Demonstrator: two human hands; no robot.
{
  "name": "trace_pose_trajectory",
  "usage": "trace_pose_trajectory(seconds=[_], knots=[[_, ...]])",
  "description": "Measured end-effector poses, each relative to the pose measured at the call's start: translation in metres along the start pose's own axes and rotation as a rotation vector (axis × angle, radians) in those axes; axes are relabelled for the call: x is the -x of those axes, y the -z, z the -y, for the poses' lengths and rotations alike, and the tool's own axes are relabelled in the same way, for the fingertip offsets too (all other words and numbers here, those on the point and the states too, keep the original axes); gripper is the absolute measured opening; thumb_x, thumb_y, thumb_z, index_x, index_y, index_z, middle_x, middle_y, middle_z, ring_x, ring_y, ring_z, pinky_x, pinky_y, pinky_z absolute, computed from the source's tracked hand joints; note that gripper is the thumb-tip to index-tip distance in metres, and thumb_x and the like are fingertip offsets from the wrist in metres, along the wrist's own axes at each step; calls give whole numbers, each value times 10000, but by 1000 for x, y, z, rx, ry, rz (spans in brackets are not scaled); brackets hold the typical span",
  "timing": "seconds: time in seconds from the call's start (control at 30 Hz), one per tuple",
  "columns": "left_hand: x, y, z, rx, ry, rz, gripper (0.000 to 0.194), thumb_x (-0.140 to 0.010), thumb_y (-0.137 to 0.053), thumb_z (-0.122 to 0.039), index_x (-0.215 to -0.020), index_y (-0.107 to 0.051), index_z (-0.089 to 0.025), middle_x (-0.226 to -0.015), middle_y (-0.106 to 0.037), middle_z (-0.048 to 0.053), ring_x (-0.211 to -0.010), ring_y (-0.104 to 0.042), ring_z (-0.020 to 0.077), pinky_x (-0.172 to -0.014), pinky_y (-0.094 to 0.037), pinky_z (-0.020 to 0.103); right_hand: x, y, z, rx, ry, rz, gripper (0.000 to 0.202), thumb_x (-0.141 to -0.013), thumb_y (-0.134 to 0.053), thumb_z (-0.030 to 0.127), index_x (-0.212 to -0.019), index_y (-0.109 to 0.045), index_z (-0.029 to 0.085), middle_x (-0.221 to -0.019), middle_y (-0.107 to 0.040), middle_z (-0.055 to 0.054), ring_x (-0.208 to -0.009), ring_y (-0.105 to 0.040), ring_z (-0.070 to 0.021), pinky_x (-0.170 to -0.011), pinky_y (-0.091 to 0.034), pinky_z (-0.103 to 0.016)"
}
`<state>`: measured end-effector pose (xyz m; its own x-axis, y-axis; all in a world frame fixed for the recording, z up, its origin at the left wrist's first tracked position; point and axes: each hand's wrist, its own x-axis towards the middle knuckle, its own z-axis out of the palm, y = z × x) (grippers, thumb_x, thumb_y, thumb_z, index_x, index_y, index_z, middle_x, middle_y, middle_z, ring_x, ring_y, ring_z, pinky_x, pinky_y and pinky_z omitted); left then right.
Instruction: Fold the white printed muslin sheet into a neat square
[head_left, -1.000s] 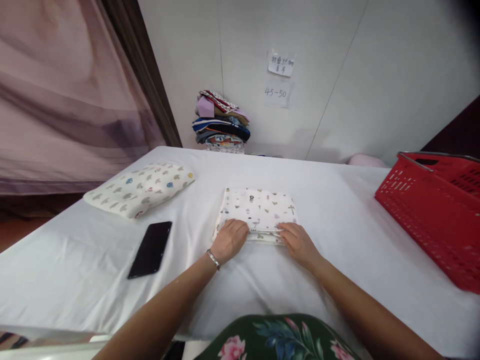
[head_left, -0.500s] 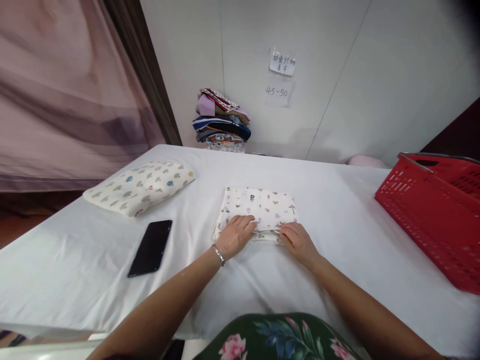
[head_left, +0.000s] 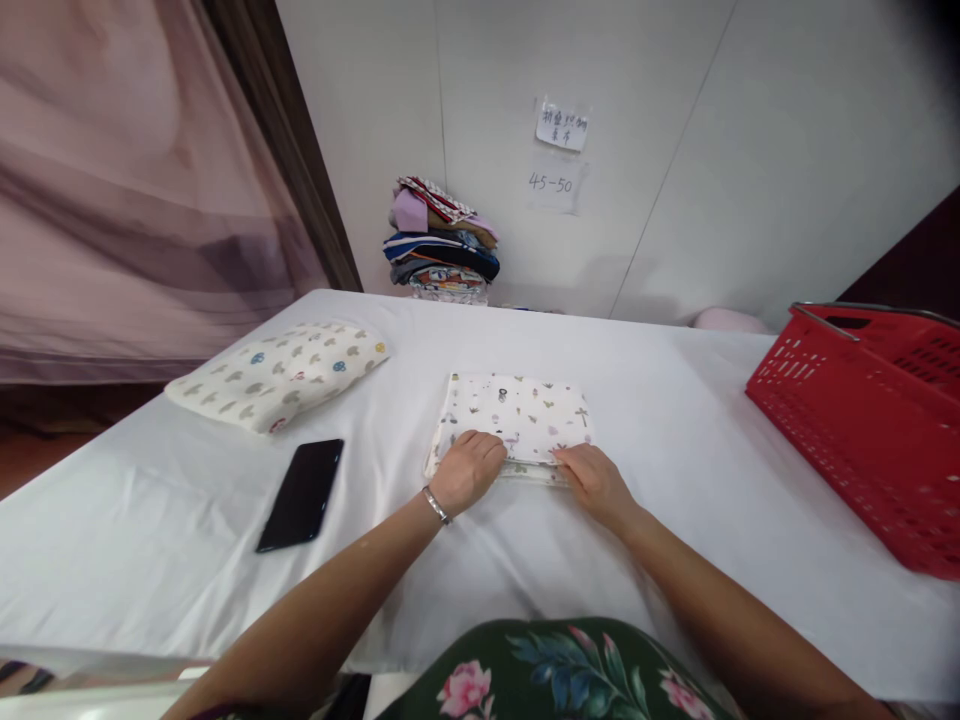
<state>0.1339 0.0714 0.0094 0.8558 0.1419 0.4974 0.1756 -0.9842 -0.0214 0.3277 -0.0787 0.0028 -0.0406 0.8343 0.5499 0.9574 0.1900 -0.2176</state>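
Observation:
A folded white cloth [head_left: 525, 410] with small printed figures lies flat in front of me. My left hand [head_left: 470, 470], a silver bracelet at its wrist, is closed on the cloth's near edge, left of its middle. Farther right, my right hand [head_left: 596, 482] pinches the same near edge close to the corner. Between the two hands the edge of the upper layer shows, with a lower layer beneath it. The fingertips are partly hidden by the cloth and the hands.
The white-covered table [head_left: 187, 510] bears a black phone [head_left: 301, 495] and a patterned white cloth [head_left: 277, 375] at left. A red basket [head_left: 862, 430] stands at right. Folded fabrics [head_left: 442, 240] are piled by the wall beside paper signs [head_left: 561, 125].
The upper layer's near edge between my hands now looks straighter and more level. Both hands have barely moved and keep hold of the cloth. The view has shifted slightly.

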Motion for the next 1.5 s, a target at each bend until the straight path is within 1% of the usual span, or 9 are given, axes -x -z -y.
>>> trace_pose_trajectory(seconds=[0.2, 0.47, 0.6, 0.73, 0.83, 1.03, 1.2, 1.37, 1.5], knots=[[9, 3, -1, 25, -30, -20, 176, -830, -376, -81, -848, -533, -160, -819, -576, 39, -768, -499, 145, -760, -389, 310, 3, -3, 2, 22, 53, -20, 226, -863, -393, 141, -1018, -555, 168, -850, -634, -66, -778, -536, -174, -658, -426, -316], [12, 1, 0, 39, -63, -8, 199, -835, -369, -72, -833, -541, -172, -789, -571, 32, -752, -495, 136, -752, -396, 303, 6, -4, 4, 53, 72, 25, 225, -864, -385, 146, -945, -593, 174, -864, -631, -74, -779, -536, -168, -663, -420, -308], [14, 2, -2, 48, -58, 8, 208, -843, -359, -83, -834, -546, -174, -814, -571, 36, -779, -499, 138, -754, -396, 306, 7, -6, 5, 48, 69, 93, 230, -869, -374, 143, -935, -592, 175, -871, -623, -74, -793, -536, -170, -677, -419, -309], [18, 1, -4, 16, -7, 24, 197, -849, -365, -103, -832, -547, -177, -858, -571, 43, -808, -492, 151, -749, -389, 308, 7, -6, 9, 47, 52, 134, 216, -876, -394, 200, -991, -575, 174, -934, -603, -90, -848, -532, -184, -704, -424, -323], [21, 0, -4, -15, 25, 43, 198, -847, -366, -106, -854, -549, -181, -835, -566, 42, -775, -488, 153, -728, -381, 312, 9, -6, 12, 53, 38, 146, 225, -875, -391, 192, -1001, -576, 177, -949, -592, -92, -863, -524, -190, -722, -424, -334], [30, 6, 2, -95, 141, 62, 199, -825, -376, -83, -860, -547, -178, -825, -563, 48, -764, -477, 172, -673, -359, 320, 15, -13, 12, 61, 51, 100, 264, -869, -377, 167, -1038, -579, 183, -963, -585, -101, -871, -520, -206, -738, -427, -365], [45, 14, 6, -85, 162, 39, 210, -817, -373, -74, -843, -550, -184, -837, -563, 47, -760, -476, 159, -688, -363, 313, 20, -18, 13, 73, 54, 60, 274, -861, -384, 162, -1049, -582, 179, -977, -583, -107, -890, -521, -216, -747, -435, -379], [56, 19, 12, -92, 266, 42, 206, -794, -392, -71, -861, -550, -185, -832, -558, 51, -809, -488, 176, -699, -372, 328, 23, -21, 16, 61, 52, 31, 299, -864, -368, 163, -1084, -568, 191, -984, -576, -108, -891, -520, -221, -759, -440, -400], [62, 25, 15, -96, 302, 25, 207, -785, -392, -59, -828, -551, -186, -831, -563, 56, -823, -486, 183, -718, -373, 338, 24, -20, 20, 32, 32, 32, 314, -869, -361, 169, -1120, -547, 202, -992, -563, -108, -900, -518, -226, -768, -436, -412]])
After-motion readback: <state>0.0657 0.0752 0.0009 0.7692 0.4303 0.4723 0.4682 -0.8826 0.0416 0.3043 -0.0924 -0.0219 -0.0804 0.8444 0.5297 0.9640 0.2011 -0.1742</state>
